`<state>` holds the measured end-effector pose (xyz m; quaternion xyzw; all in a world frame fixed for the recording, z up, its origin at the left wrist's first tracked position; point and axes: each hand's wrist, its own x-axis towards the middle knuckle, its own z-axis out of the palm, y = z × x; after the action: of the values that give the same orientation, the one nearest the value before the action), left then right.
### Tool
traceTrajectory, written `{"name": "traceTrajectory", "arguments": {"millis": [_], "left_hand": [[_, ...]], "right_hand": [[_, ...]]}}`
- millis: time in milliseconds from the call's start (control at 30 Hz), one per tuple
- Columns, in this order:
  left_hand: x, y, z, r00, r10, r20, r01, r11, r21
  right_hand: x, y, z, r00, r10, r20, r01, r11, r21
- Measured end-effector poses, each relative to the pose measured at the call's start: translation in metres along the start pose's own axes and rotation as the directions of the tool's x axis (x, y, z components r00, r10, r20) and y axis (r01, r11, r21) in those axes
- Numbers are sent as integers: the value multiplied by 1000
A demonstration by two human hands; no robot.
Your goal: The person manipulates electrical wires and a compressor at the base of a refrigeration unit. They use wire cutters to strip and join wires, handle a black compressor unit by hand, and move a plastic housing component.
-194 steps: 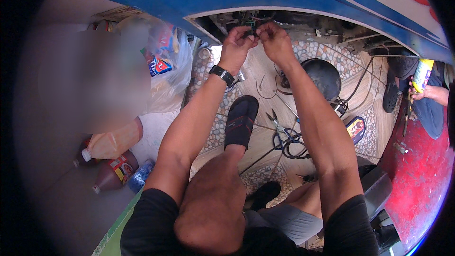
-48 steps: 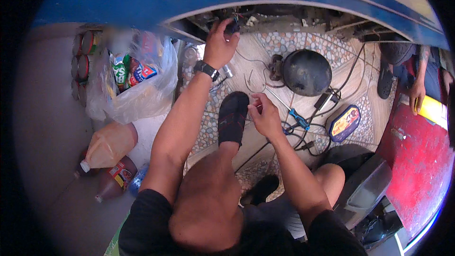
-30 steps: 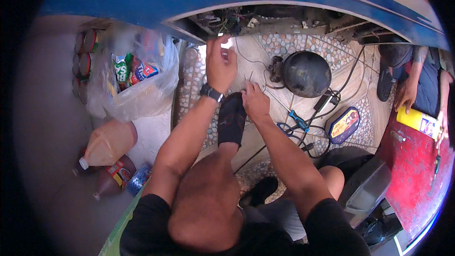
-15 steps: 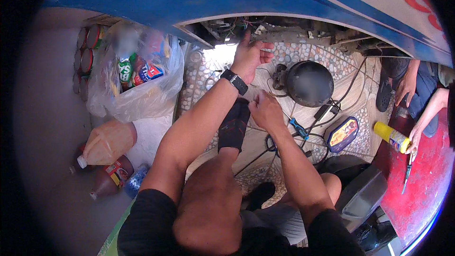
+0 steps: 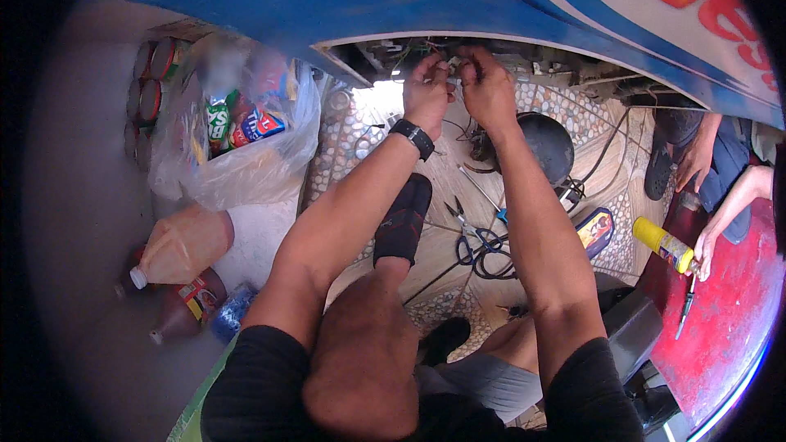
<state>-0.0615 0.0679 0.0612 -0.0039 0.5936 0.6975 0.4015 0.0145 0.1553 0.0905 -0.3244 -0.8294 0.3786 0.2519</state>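
Observation:
Both my hands are up at the open lower edge of a blue appliance (image 5: 327,0), among thin coloured wires (image 5: 417,51). My left hand (image 5: 429,102), with a black watch on its wrist, has its thumb and fingers pinched together. Close beside it, my right hand (image 5: 490,98) is pinched too, fingers bent toward the left fingertips. A small pale piece (image 5: 454,62) shows between the fingertips; what each hand grips is too small to make out. Behind my right forearm sits a round black compressor (image 5: 550,146), partly hidden.
Scissors (image 5: 468,237), a screwdriver (image 5: 483,190) and black cable lie on the floor by my foot. An oval box (image 5: 596,229) is right of my forearm. At right, another person's hand (image 5: 706,250) holds a yellow canister torch (image 5: 663,244). Left are a plastic bag (image 5: 246,168) and bottles (image 5: 184,245).
My right hand has risen from near my shin to the wires beside my left hand. My left fingers have closed from spread to pinched. The scissors now show on the floor.

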Motion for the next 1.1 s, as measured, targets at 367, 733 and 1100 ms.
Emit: {"name": "traceTrajectory", "arguments": {"millis": [367,733,1100], "left_hand": [[7,-2,-2,996,-84,-28,75,969,-237],[5,2,-5,989,-145,14,138,908,-395],[5,-2,2,994,-91,-65,59,920,-387]], "right_hand": [[21,2,7,972,138,191,-150,988,49],[22,1,6,967,145,211,-155,988,28],[18,7,15,974,173,145,-185,980,70]]}}
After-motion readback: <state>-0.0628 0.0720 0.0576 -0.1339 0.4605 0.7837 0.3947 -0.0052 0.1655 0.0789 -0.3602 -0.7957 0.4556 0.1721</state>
